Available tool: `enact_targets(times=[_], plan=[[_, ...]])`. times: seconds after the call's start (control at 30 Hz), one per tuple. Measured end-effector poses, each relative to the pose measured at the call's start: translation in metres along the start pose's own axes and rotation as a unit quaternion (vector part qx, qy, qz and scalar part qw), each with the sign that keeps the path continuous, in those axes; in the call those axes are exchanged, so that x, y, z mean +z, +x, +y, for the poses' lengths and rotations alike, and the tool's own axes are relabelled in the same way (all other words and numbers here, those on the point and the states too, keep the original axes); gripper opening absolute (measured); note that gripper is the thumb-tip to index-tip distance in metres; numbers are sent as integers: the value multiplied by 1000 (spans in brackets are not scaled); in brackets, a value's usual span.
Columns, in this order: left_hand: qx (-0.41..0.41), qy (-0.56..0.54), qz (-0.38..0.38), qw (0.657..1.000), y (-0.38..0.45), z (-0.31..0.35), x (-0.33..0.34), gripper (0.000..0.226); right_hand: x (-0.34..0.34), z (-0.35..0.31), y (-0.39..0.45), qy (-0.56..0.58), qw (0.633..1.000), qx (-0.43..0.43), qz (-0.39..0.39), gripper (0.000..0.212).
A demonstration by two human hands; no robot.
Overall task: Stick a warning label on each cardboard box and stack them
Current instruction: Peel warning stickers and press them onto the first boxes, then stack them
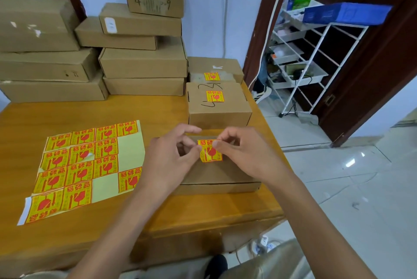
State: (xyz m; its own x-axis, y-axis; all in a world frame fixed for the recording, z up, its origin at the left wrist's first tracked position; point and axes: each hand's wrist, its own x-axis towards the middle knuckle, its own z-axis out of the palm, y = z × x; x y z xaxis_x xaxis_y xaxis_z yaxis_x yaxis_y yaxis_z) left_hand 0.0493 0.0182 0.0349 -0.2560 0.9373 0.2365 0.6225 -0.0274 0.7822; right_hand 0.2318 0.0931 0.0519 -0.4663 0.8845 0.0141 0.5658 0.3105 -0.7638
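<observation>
Yellow-red label [210, 150] atop near box [216, 172]; two labelled boxes [217, 103] behind.

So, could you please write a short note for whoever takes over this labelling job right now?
Left hand and right hand: both pinch one warning label over the near box, not clearly stuck down yet.
Label sheet: on the table, left of that box, several gaps.
Done: two labelled boxes behind the near one.
Left: press this label down, stack the box, then label the plain boxes at the back.
</observation>
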Motion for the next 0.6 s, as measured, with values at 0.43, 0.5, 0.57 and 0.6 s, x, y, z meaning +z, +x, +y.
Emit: enact_targets(times=[0.43, 0.5, 0.57, 0.6], plan=[[76, 121, 2, 990, -2, -1, 4, 52, 16, -6, -2, -145, 985, 74, 50, 31], [84, 133, 0, 988, -3, -1, 6, 49, 15, -7, -2, -159, 983, 79, 52, 32], [81, 129, 9, 988, -4, -3, 8, 46, 16, -8, -2, -164, 982, 78, 56, 33], [79, 129, 13, 988, -4, -4, 9, 46, 16, -8, -2, -167, 981, 78, 58, 33]])
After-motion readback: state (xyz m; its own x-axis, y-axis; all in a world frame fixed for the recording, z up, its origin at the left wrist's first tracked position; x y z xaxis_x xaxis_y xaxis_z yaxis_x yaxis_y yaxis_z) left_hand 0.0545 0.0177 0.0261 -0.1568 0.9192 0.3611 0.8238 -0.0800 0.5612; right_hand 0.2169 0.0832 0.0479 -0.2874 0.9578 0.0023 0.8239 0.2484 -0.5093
